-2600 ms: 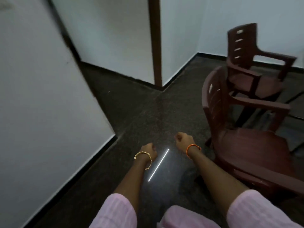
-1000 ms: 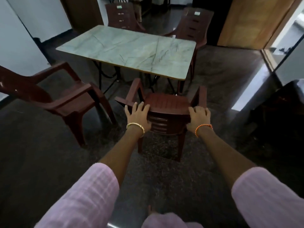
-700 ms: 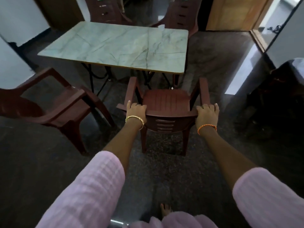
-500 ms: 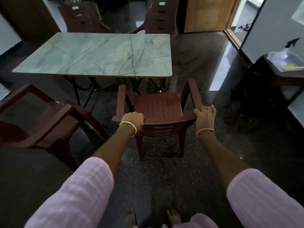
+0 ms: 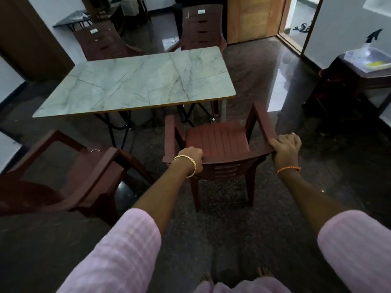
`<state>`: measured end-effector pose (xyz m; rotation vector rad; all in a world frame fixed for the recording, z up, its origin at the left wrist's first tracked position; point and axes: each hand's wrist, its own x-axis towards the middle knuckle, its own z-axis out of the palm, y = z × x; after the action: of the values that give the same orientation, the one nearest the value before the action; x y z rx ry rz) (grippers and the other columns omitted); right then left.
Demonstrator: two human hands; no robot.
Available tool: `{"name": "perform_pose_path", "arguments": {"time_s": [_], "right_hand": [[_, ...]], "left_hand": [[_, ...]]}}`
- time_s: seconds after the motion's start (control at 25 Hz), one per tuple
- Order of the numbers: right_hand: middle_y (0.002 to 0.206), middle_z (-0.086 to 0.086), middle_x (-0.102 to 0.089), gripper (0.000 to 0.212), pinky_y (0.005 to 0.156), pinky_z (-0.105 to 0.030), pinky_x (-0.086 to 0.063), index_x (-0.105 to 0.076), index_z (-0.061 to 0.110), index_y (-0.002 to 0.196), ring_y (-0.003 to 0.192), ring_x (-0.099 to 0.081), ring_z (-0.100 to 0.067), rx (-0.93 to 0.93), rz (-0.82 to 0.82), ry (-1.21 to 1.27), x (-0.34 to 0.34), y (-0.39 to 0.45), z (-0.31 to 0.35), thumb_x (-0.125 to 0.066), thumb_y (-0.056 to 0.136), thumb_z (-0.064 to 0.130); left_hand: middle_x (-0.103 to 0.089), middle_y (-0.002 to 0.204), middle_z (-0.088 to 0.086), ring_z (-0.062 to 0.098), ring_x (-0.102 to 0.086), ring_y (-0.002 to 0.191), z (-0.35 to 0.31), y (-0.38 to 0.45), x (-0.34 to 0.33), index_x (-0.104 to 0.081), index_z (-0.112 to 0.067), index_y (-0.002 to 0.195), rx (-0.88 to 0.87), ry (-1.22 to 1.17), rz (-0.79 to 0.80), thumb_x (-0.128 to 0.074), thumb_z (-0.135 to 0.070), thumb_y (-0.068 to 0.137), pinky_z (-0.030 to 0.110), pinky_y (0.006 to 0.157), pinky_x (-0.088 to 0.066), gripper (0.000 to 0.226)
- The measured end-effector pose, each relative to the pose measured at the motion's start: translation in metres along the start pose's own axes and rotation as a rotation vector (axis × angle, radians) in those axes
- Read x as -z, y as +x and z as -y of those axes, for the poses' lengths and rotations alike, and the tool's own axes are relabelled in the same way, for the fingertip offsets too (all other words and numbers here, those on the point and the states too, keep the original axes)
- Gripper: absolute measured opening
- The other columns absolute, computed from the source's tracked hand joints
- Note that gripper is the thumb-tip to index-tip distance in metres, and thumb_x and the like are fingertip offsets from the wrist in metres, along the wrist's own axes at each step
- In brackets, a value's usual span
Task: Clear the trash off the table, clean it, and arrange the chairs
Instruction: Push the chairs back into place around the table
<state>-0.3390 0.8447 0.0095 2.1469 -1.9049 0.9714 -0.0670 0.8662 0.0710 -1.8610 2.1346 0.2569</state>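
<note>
While our left hand (image 5: 191, 155) curls its fingers over the top edge of the dark red plastic chair (image 5: 215, 140), our right hand (image 5: 285, 145) grips that same edge at the other corner. Both hands hold on tight, with the chair back right under our fingers and the seat just past them.

We think we are at the chair step of the job. The seat faces the table with the pale green marble top (image 5: 137, 81), and its front sits just beside the table's near edge, by the right-hand corner. Nothing lies on the table top that we can see.

Next we likely need to push the chair straight in, gently, so its arms do not bump the table.

A second dark red plastic chair (image 5: 63, 176) stands near on our left, turned sideways. It probably needs moving too. Two more dark red chairs (image 5: 202, 26) wait on the far side.
</note>
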Motion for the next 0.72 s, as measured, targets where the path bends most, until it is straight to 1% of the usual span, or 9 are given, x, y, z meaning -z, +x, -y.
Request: {"name": "perform_pose_path", "arguments": {"time_s": [0.16, 0.24, 0.32, 0.4, 0.48, 0.52, 0.72], "right_hand": [[0.071, -0.017, -0.058, 0.013, 0.105, -0.048, -0.029, -0.068, 0.001, 0.077, 0.085, -0.059, -0.036, -0.005, -0.027, 0.015, -0.008, -0.013, 0.041, -0.06, 0.071, -0.007], [0.072, -0.015, -0.06, 0.012, 0.104, -0.049, -0.032, -0.069, 0.003, 0.077, 0.085, -0.061, -0.034, 0.007, -0.045, 0.008, -0.013, -0.015, 0.06, -0.062, 0.072, -0.005], [0.071, -0.013, -0.06, 0.011, 0.103, -0.05, -0.035, -0.069, 0.005, 0.076, 0.084, -0.061, -0.033, 0.019, -0.053, 0.01, -0.02, -0.013, 0.078, -0.061, 0.073, -0.003], [0.069, -0.012, -0.059, 0.015, 0.102, -0.051, -0.037, -0.068, 0.005, 0.075, 0.081, -0.062, -0.031, 0.011, -0.078, 0.001, -0.026, -0.007, 0.091, -0.053, 0.076, 0.003], [0.068, -0.01, -0.058, 0.026, 0.1, -0.051, -0.04, -0.067, 0.006, 0.073, 0.079, -0.061, -0.031, 0.018, -0.095, -0.018, -0.031, 0.001, 0.099, -0.042, 0.077, 0.01], [0.068, -0.01, -0.058, 0.028, 0.1, -0.051, -0.04, -0.067, 0.007, 0.074, 0.079, -0.061, -0.03, 0.019, -0.091, -0.025, -0.034, 0.005, 0.102, -0.04, 0.077, 0.011], [0.071, -0.01, -0.062, 0.031, 0.099, -0.052, -0.041, -0.068, 0.007, 0.073, 0.081, -0.064, -0.031, 0.012, -0.07, -0.038, -0.05, 0.02, 0.121, -0.037, 0.076, 0.011]], "left_hand": [[-0.064, 0.114, 0.013, 0.034, -0.061, 0.106, 0.035, -0.019, -0.015, -0.063, -0.011, 0.112, 0.013, 0.022, 0.015, -0.055, -0.014, 0.082, 0.039, 0.087, -0.051, 0.031], [-0.063, 0.116, 0.012, 0.033, -0.06, 0.107, 0.055, -0.023, -0.02, -0.061, -0.013, 0.114, 0.036, 0.036, 0.05, -0.055, -0.014, 0.083, 0.04, 0.088, -0.051, 0.031], [-0.062, 0.12, 0.01, 0.032, -0.059, 0.11, 0.073, -0.023, -0.022, -0.059, -0.016, 0.119, 0.074, 0.041, 0.051, -0.054, -0.013, 0.084, 0.041, 0.09, -0.051, 0.036], [-0.062, 0.121, 0.009, 0.032, -0.059, 0.112, 0.085, -0.019, -0.022, -0.058, -0.02, 0.122, 0.104, 0.025, 0.003, -0.052, -0.011, 0.085, 0.041, 0.09, -0.049, 0.039], [-0.064, 0.116, 0.008, 0.032, -0.06, 0.109, 0.095, -0.012, -0.021, -0.06, -0.024, 0.119, 0.118, 0.015, -0.067, -0.05, -0.008, 0.084, 0.041, 0.087, -0.05, 0.039], [-0.065, 0.114, 0.008, 0.032, -0.061, 0.107, 0.099, -0.008, -0.021, -0.061, -0.025, 0.118, 0.121, 0.016, -0.09, -0.049, -0.008, 0.084, 0.041, 0.086, -0.05, 0.039], [-0.066, 0.114, 0.006, 0.03, -0.061, 0.108, 0.122, 0.009, -0.021, -0.061, -0.028, 0.118, 0.161, 0.023, -0.151, -0.044, -0.008, 0.088, 0.038, 0.085, -0.049, 0.039]]}}
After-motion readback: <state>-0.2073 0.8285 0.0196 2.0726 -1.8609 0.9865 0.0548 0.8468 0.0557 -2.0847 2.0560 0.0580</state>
